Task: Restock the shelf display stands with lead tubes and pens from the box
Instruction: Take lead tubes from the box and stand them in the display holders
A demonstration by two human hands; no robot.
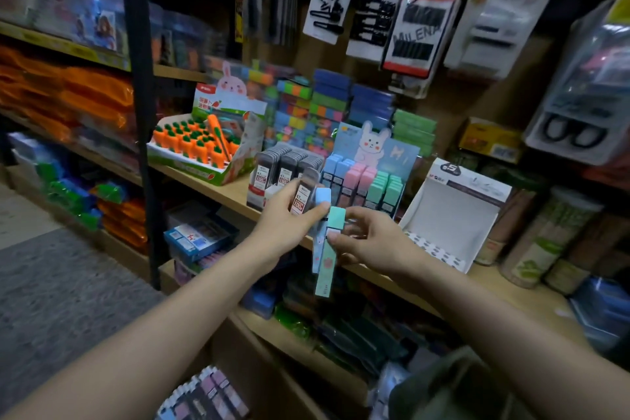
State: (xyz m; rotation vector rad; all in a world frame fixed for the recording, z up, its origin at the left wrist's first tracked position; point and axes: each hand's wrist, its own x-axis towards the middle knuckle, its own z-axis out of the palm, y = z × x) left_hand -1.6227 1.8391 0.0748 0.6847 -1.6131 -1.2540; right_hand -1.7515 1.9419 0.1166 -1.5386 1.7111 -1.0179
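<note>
Stationery shelves crowd around us. Our left hand (289, 215) pinches a grey lead tube (301, 196) and a blue one (320, 201); our right hand (366, 237) pinches the mint tube (329, 249), sorting colours for the near bunny display stand (366, 174).

Mint-green lead tube (329, 251), pale-blue lead tube (322, 196), orange carrot pens (191, 141) with green tops.

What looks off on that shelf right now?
One carrot pen lies tilted across the upright ones in the carrot display box. The white display stand on the right shows bare holes along its front.
</note>
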